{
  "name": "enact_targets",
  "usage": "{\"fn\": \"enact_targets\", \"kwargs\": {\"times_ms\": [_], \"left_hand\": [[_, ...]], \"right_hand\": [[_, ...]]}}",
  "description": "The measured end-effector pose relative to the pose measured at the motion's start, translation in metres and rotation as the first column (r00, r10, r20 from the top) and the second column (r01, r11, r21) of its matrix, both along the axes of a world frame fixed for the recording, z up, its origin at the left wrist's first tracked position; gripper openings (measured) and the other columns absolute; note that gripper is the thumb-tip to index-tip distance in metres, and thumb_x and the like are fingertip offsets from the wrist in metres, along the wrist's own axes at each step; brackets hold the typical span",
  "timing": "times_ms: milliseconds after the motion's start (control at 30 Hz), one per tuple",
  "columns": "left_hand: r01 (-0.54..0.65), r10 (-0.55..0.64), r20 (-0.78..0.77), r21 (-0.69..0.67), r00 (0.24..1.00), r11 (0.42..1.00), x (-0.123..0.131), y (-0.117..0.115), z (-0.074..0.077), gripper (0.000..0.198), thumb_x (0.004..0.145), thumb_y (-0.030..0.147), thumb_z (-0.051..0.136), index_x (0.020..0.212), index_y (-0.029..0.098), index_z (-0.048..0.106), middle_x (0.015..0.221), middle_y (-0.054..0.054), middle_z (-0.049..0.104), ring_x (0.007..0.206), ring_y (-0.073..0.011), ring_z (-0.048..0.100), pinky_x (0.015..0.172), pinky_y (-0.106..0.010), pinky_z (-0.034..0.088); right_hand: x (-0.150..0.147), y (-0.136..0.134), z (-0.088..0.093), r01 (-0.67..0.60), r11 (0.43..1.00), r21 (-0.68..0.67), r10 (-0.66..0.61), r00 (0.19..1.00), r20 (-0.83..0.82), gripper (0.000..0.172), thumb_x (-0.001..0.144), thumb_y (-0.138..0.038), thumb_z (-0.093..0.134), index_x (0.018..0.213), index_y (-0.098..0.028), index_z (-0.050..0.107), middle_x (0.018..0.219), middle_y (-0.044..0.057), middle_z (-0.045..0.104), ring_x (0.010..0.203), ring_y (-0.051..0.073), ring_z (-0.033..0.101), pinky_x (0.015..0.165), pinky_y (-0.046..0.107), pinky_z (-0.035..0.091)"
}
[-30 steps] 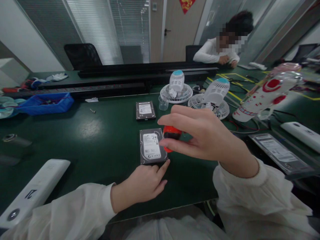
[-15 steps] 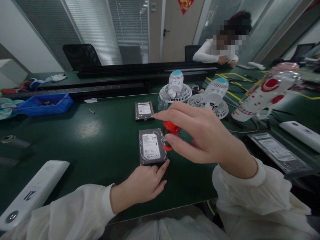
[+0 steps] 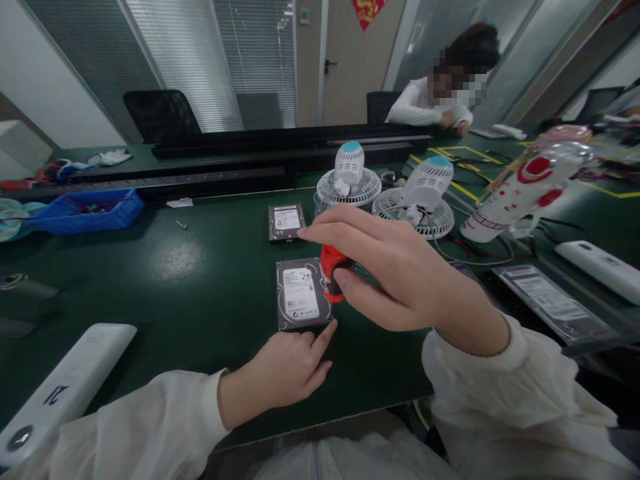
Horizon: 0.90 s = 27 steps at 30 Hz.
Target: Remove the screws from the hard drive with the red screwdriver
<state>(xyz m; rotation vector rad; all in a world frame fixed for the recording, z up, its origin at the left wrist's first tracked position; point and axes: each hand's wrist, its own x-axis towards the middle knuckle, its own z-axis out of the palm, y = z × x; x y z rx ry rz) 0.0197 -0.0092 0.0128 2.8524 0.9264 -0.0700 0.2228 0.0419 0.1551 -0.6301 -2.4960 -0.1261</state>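
A hard drive [image 3: 301, 293] with a white label lies flat on the green table in front of me. My left hand [image 3: 283, 367] is at its near edge, the index finger stretched to the near right corner and the other fingers curled, partly hidden. Over the drive's right side, my right hand [image 3: 385, 267] has its thumb and fingers round the red-and-black handle of what looks like a screwdriver [image 3: 332, 275]. The tool stands roughly upright; its lower end is hidden. A second, smaller hard drive [image 3: 287, 222] lies just beyond, close to my right index fingertip.
Two white fans [image 3: 349, 175] lie behind my right hand. A bottle [image 3: 523, 190] and a bagged drive [image 3: 553, 303] are at right. A blue tray [image 3: 100, 212] and a white device [image 3: 65, 387] sit at left. Across the table, a person [image 3: 417, 103] leans on it.
The red-and-black tool leans slightly differently in my right hand, which has shifted a little left. My left hand stays at the drive's near edge. The whole view has moved slightly.
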Motion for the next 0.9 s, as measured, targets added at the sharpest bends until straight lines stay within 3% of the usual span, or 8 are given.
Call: {"fn": "enact_targets", "kwargs": {"times_ms": [133, 233, 367, 433, 533, 633, 800, 900], "left_hand": [[0.004, -0.004, -0.009, -0.012, 1.000, 1.000, -0.0003, 0.0001, 0.0009, 0.062, 0.107, 0.036, 0.039, 0.160, 0.003, 0.032, 0.106, -0.017, 0.076, 0.091, -0.0288, 0.076, 0.076, -0.042, 0.063], [-0.002, 0.002, -0.006, -0.023, 1.000, 1.000, 0.0000, 0.0013, 0.0008, 0.062, 0.107, 0.035, 0.039, 0.160, 0.004, 0.032, 0.107, -0.016, 0.076, 0.092, -0.0289, 0.076, 0.076, -0.043, 0.063], [0.001, -0.001, 0.006, -0.021, 1.000, 1.000, 0.0000, 0.0022, -0.0008, 0.062, 0.107, 0.035, 0.038, 0.160, 0.003, 0.031, 0.108, -0.017, 0.076, 0.091, -0.0295, 0.075, 0.074, -0.043, 0.062], [0.006, -0.005, 0.022, -0.016, 1.000, 1.000, -0.0004, 0.0021, -0.0013, 0.062, 0.107, 0.035, 0.038, 0.160, 0.003, 0.031, 0.107, -0.017, 0.076, 0.090, -0.0296, 0.075, 0.073, -0.044, 0.062], [0.013, -0.012, 0.042, -0.015, 0.999, 1.000, -0.0011, 0.0017, -0.0013, 0.061, 0.107, 0.035, 0.038, 0.159, 0.002, 0.032, 0.104, -0.016, 0.075, 0.088, -0.0294, 0.075, 0.072, -0.044, 0.062], [0.009, -0.008, 0.036, -0.006, 0.999, 1.000, -0.0010, 0.0016, -0.0013, 0.061, 0.107, 0.036, 0.038, 0.158, 0.003, 0.033, 0.102, -0.016, 0.076, 0.086, -0.0285, 0.075, 0.072, -0.042, 0.062], [0.010, -0.010, 0.025, 0.000, 1.000, 1.000, -0.0005, 0.0014, -0.0023, 0.062, 0.107, 0.036, 0.037, 0.159, 0.003, 0.031, 0.105, -0.016, 0.076, 0.089, -0.0288, 0.075, 0.073, -0.042, 0.062], [0.008, -0.007, 0.019, -0.010, 1.000, 1.000, -0.0007, 0.0014, -0.0020, 0.062, 0.107, 0.035, 0.039, 0.159, 0.003, 0.031, 0.104, -0.016, 0.076, 0.089, -0.0285, 0.075, 0.074, -0.042, 0.062]], "right_hand": [[-0.0014, 0.0005, -0.0008, 0.066, 0.996, 0.067, -0.067, 0.998, 0.012, 0.032, 0.104, -0.032, 0.048, 0.123, -0.010, 0.060, 0.101, 0.008, 0.066, 0.078, 0.015, 0.058, 0.061, 0.027, 0.039], [-0.0014, 0.0011, -0.0007, 0.105, 0.992, 0.071, -0.108, 0.993, 0.037, 0.042, 0.104, -0.049, 0.048, 0.118, -0.012, 0.062, 0.103, 0.009, 0.066, 0.077, 0.015, 0.057, 0.058, 0.026, 0.036], [-0.0002, 0.0006, -0.0008, 0.048, 0.999, -0.022, -0.047, 0.999, 0.012, 0.040, 0.101, -0.027, 0.042, 0.132, -0.007, 0.056, 0.122, 0.016, 0.066, 0.099, 0.021, 0.064, 0.069, 0.031, 0.046], [-0.0001, 0.0003, -0.0014, 0.033, 0.999, -0.012, -0.033, 0.999, -0.002, 0.042, 0.097, -0.019, 0.044, 0.135, -0.005, 0.055, 0.118, 0.015, 0.068, 0.095, 0.019, 0.064, 0.069, 0.030, 0.045], [-0.0008, 0.0002, -0.0017, 0.066, 0.997, 0.041, -0.066, 0.998, 0.001, 0.038, 0.101, -0.029, 0.051, 0.131, -0.007, 0.059, 0.104, 0.009, 0.069, 0.077, 0.014, 0.058, 0.060, 0.026, 0.037], [-0.0010, -0.0002, -0.0009, 0.091, 0.994, 0.057, -0.092, 0.996, 0.020, 0.047, 0.104, -0.048, 0.050, 0.129, -0.010, 0.061, 0.104, 0.008, 0.068, 0.074, 0.013, 0.056, 0.058, 0.026, 0.035], [0.0003, -0.0015, 0.0005, 0.052, 0.999, -0.007, -0.052, 0.999, -0.004, 0.043, 0.103, -0.025, 0.040, 0.137, -0.006, 0.056, 0.120, 0.015, 0.069, 0.097, 0.020, 0.065, 0.069, 0.030, 0.045], [0.0003, -0.0020, 0.0001, 0.075, 0.997, 0.030, -0.074, 0.997, -0.023, 0.037, 0.100, -0.026, 0.048, 0.127, -0.005, 0.062, 0.106, 0.011, 0.071, 0.085, 0.018, 0.064, 0.066, 0.030, 0.042]]}}
